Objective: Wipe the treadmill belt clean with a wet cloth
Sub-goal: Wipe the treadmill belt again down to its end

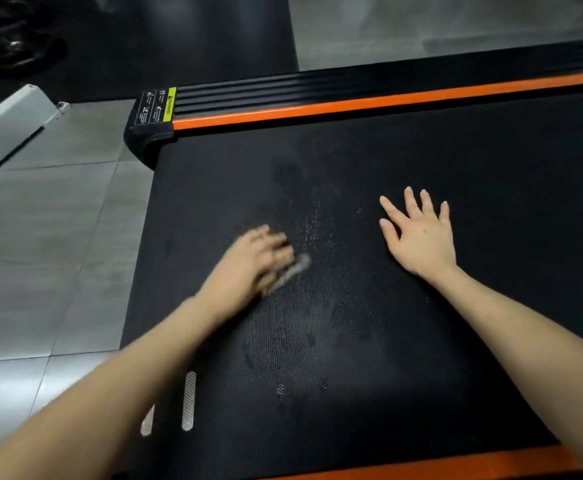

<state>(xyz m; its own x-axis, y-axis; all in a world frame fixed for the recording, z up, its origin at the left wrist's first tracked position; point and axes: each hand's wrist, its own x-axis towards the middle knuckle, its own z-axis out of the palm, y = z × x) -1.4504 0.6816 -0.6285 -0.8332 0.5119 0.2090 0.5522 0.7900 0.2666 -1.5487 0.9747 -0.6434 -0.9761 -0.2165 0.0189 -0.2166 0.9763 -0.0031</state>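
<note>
On the black treadmill belt (421,150), your left hand (252,261) grips the grey cloth (295,270), fingers (278,252) curled round it, blurred. Your right hand (418,233) lies flat on the belt to its right, fingers spread open.

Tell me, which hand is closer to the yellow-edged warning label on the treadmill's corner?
Left. The left hand, gripping the cloth, is on the belt below and right of the warning label; the right hand lies flat much farther right.
</note>
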